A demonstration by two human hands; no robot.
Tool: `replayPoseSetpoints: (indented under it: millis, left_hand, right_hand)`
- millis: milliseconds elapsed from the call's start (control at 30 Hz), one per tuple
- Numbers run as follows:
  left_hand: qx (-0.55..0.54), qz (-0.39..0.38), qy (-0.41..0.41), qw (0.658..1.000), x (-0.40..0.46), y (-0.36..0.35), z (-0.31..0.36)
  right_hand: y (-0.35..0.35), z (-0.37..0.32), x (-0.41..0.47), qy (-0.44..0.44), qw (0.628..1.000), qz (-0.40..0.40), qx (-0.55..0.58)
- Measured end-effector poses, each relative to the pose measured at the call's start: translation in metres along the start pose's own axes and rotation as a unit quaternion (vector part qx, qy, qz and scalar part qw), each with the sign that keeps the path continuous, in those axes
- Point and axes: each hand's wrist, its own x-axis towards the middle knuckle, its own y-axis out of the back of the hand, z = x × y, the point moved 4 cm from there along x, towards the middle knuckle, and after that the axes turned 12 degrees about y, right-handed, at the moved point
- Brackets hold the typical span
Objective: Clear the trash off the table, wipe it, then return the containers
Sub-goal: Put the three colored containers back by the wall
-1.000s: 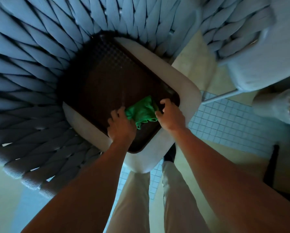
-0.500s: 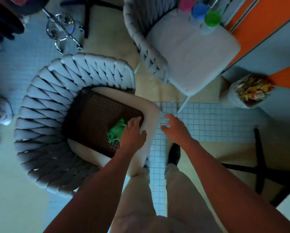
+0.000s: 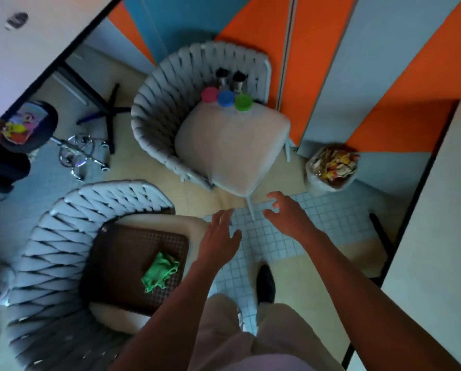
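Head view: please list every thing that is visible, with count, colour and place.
woven chairs: 2, grey, far centre and near left
tray: 1, brown, on near chair's seat
cloth: 1, green, on tray
lidded containers: 3, pink, blue, green lids, on far chair's seat
metal cups: 2, silver, behind the containers
trash bag: 1, clear, on floor at wall
left hand: open, over near seat's edge
right hand: fingers loosely curled, empty, over tiled floor

Dim, bluish light throughout — colours muted, corners darkening, soft motion blur everywhere, and straight edges bow outward from wide-angle distortion.
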Motion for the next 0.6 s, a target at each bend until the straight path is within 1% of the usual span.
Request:
replayPoseSetpoints:
  millis: [133, 333, 533, 600]
  left_hand:
    - [0.018, -0.001, -0.025, 1.000, 0.021, 0.010, 0.036]
    - [0.027, 0.041, -0.067, 0.997, 0.074, 0.046, 0.086]
    - [0.039, 0.058, -0.060, 0.996, 0.147, 0.087, 0.110]
    - [0.036, 0.066, -0.059, 0.995, 0.187, 0.105, 0.115]
  right_hand:
    - [0.036, 0.004, 0.012, -0.002, 0.999, 0.041, 0.018]
    - [0.083, 0.001, 0.053, -0.005, 0.994, 0.094, 0.051]
    - [0.107, -0.012, 0.119, -0.007, 0.990, 0.121, 0.073]
    - [0.114, -0.019, 0.154, -0.013, 0.989, 0.127, 0.080]
